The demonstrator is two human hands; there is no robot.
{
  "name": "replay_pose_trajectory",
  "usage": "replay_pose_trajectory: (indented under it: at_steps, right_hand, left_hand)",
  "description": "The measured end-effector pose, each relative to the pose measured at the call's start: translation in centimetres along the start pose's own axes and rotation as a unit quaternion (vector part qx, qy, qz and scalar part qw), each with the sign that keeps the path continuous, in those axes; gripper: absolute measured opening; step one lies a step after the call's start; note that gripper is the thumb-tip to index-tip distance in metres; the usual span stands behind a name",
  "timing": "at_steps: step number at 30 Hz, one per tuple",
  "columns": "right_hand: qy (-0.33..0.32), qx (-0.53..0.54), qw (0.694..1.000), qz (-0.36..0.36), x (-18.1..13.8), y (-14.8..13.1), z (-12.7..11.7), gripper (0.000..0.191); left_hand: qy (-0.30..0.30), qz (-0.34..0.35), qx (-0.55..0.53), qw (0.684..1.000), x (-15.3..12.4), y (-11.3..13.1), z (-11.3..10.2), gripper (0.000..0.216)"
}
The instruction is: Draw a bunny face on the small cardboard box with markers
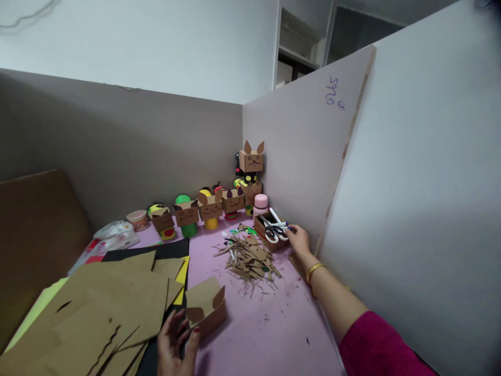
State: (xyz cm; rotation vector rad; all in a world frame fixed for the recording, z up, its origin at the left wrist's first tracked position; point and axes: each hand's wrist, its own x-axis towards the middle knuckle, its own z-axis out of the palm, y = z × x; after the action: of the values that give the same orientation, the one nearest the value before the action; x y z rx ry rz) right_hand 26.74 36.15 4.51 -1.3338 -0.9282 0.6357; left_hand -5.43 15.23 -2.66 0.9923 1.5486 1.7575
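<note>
My left hand (177,342) is at the near edge of the pink table (270,329), its fingers curled against a small brown cardboard box with ears (205,307). My right hand (298,240) reaches far across to a little cardboard tray (270,230) that holds scissors (274,232) and markers. Its fingers touch the tray's right edge; whether they grip anything is hidden. A gold bangle is on that wrist.
A heap of cardboard scraps (250,258) lies mid-table. A row of cardboard animal boxes (209,209) on coloured cups lines the back wall. Brown card sheets (97,313) over black and yellow paper cover the left. Partition boards (391,198) close the right side.
</note>
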Motion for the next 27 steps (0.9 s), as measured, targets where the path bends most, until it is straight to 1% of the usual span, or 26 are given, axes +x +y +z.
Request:
replay_pose_trajectory:
  at_steps: [2,4,9,11,13,14,16,17,18,19,22,23,24,25,27]
  right_hand:
    - [-0.003,-0.017,1.000,-0.024,0.0,-0.5,-0.2,0.028]
    - [0.008,-0.026,0.998,-0.051,-0.2,-1.2,-0.6,0.028]
    - [0.075,-0.005,0.990,-0.119,-2.0,-4.2,-3.2,0.026]
    - [0.110,0.023,0.984,-0.140,-3.5,-5.6,-4.4,0.025]
    - [0.130,0.063,0.977,-0.155,-5.7,-6.8,-5.2,0.028]
    - [0.131,0.084,0.975,-0.157,-7.0,-7.1,-5.4,0.032]
    - [0.108,0.123,0.976,-0.142,-9.8,-7.4,-5.2,0.038]
    - [0.080,0.139,0.979,-0.125,-11.3,-7.3,-4.8,0.040]
    - [0.044,0.153,0.982,-0.102,-12.7,-7.1,-4.3,0.041]
    - [0.006,0.164,0.984,-0.077,-14.2,-6.8,-3.6,0.042]
    - [-0.094,0.180,0.979,0.003,-18.2,-5.4,-1.5,0.045]
    - [-0.117,0.181,0.976,0.028,-19.4,-4.9,-0.8,0.046]
    - [-0.137,0.182,0.972,0.052,-20.6,-4.4,-0.3,0.047]
    - [-0.155,0.181,0.968,0.074,-21.6,-3.9,0.1,0.048]
    - [-0.195,0.170,0.959,0.115,-23.4,-2.9,0.6,0.051]
  left_hand:
    - [0.005,0.003,-0.001,1.000,-0.1,0.2,0.0,0.071]
    - [0.011,0.008,-0.001,1.000,-0.1,0.2,0.1,0.071]
    - [0.024,0.036,0.002,0.999,-0.1,0.1,0.4,0.067]
    - [0.040,0.068,0.010,0.997,-0.5,0.2,0.2,0.063]
    - [0.059,0.110,0.025,0.992,-1.4,0.4,-0.1,0.058]
    - [0.063,0.133,0.035,0.989,-2.0,0.6,-0.2,0.055]
    - [0.047,0.174,0.061,0.982,-3.6,1.0,-0.4,0.048]
    - [0.018,0.184,0.077,0.980,-4.4,1.2,-0.3,0.042]
    - [-0.021,0.187,0.090,0.978,-5.1,1.5,-0.1,0.035]
    - [-0.068,0.184,0.102,0.975,-5.8,1.8,0.2,0.033]
    - [-0.222,0.157,0.144,0.951,-7.1,2.8,1.2,0.049]
    - [-0.261,0.146,0.160,0.941,-7.3,3.1,1.6,0.043]
    - [-0.294,0.135,0.177,0.930,-7.4,3.4,1.8,0.029]
    - [-0.319,0.126,0.192,0.920,-7.3,3.7,2.0,0.021]
    - [-0.336,0.113,0.221,0.909,-7.3,4.0,2.1,0.025]
